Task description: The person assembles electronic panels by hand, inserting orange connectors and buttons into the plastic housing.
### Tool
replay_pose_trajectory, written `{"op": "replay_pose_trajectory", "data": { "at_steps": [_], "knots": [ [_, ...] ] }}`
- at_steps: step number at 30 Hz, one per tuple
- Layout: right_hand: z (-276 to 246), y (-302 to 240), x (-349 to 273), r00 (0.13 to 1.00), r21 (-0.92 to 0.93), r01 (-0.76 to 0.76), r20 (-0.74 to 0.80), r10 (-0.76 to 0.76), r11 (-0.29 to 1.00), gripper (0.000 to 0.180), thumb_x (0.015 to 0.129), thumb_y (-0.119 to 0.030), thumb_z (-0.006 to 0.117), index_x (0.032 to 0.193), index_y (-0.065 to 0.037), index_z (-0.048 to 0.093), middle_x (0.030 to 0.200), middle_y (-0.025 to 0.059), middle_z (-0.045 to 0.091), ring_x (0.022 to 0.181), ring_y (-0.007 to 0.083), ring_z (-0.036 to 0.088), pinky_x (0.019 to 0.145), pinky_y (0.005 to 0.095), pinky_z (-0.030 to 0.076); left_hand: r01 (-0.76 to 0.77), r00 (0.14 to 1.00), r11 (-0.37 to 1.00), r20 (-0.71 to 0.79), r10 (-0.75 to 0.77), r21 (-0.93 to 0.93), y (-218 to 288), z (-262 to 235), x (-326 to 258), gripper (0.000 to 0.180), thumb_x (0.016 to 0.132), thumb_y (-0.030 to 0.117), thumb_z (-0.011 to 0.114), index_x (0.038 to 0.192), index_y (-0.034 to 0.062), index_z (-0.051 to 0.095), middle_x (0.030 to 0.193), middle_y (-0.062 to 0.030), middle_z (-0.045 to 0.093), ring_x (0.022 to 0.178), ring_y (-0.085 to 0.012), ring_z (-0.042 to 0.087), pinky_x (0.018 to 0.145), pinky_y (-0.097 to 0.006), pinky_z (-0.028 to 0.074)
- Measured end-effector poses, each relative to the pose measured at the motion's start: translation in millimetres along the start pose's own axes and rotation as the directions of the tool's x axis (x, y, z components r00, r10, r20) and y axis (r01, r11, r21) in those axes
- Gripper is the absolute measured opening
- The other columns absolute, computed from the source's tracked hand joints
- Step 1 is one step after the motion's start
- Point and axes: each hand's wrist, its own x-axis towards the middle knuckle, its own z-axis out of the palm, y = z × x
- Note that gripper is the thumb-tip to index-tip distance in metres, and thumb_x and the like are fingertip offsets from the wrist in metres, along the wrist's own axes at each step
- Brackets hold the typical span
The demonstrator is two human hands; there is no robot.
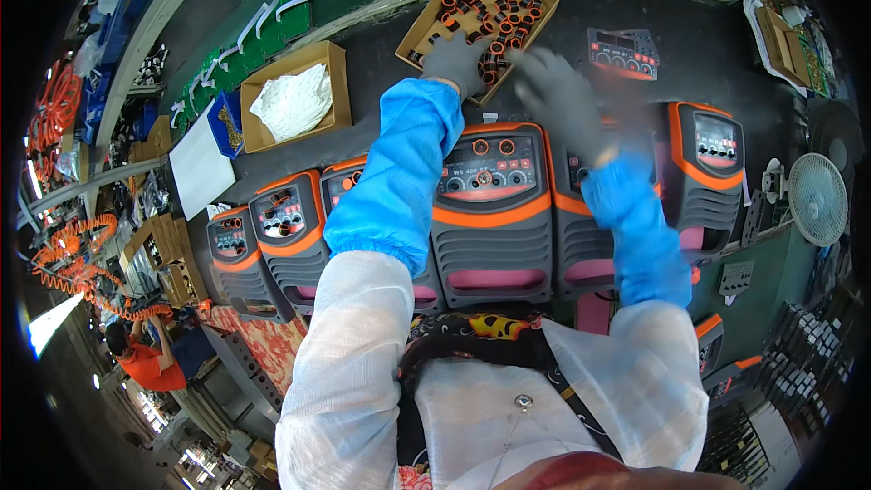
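My left hand (456,65), in a grey glove, reaches over the near side of a cardboard box (419,25). Its fingers are slightly apart among the loose black-and-orange knobs (508,23), and no knob shows clearly in its grasp. My right hand (555,95), also gloved in grey, is beside the box's right corner, smeared by motion, so its grip is unclear. Below the hands stands a row of grey-and-orange machine housings. The middle housing (492,218) has two orange-ringed knobs on its upper panel. My right forearm partly covers another housing (581,245).
A box with white sheets (340,91) and a blue bin (220,127) lie left. A loose control panel (624,53) rests on the dark bench at right. A fan (817,200) stands far right. Another person in orange (152,365) is at lower left.
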Motion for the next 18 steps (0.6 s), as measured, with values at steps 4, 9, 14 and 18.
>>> {"op": "replay_pose_trajectory", "data": {
  "at_steps": [4, 9, 14, 18],
  "knots": [
    [28, 47, 61, 0.93, -0.233, 0.026, 0.362, 0.062, 0.972, 0.046, 0.078, -0.022, 0.063, 0.123, -0.016, 0.053, 0.108, 0.0112, 0.057, 0.1, 0.0319, 0.059, 0.078, 0.0414, 0.051, -0.006, 1.0, 0.998, 0.024, 0.007, -0.06, -2, -3, 5, 0.078, 0.066, 0.031, 0.072, 0.137, 0.0316, 0.041, 0.129, -0.0121, 0.044, 0.117, -0.0366, 0.047, 0.094, -0.049, 0.045],
    [44, 26, 103, 0.705, -0.478, 0.08, 0.647, 0.289, 0.875, 0.057, 0.072, -0.032, 0.069, 0.125, -0.017, 0.051, 0.108, 0.0108, 0.059, 0.104, 0.0263, 0.057, 0.081, 0.042, 0.047, 0.073, 0.997, 0.985, -0.018, -0.077, -0.157, -12, 9, 18, 0.067, 0.068, 0.031, 0.071, 0.13, 0.0271, 0.048, 0.122, -0.0188, 0.046, 0.103, -0.038, 0.058, 0.089, -0.043, 0.049],
    [90, 50, 94, 0.817, -0.602, 0.168, 0.528, 0.231, 0.781, 0.06, 0.07, -0.033, 0.072, 0.123, -0.016, 0.052, 0.11, 0.0105, 0.056, 0.093, 0.0269, 0.063, 0.077, 0.0417, 0.047, 0.108, 0.982, 0.937, -0.112, -0.152, -0.333, -13, 22, 36, 0.061, 0.069, 0.03, 0.072, 0.125, 0.0232, 0.051, 0.121, -0.0211, 0.046, 0.103, -0.0391, 0.058, 0.087, -0.043, 0.049],
    [89, 54, 95, 0.839, -0.284, -0.119, 0.483, 0.249, 0.951, 0.049, 0.076, -0.023, 0.068, 0.121, -0.013, 0.053, 0.114, 0.0145, 0.054, 0.095, 0.0321, 0.062, 0.078, 0.0455, 0.049, 0.122, 0.965, 0.834, -0.133, -0.227, -0.537, -21, 23, 40, 0.055, 0.07, 0.024, 0.072, 0.122, 0.0198, 0.053, 0.121, -0.0222, 0.048, 0.095, -0.0359, 0.061, 0.083, -0.042, 0.051]
  ]
}}
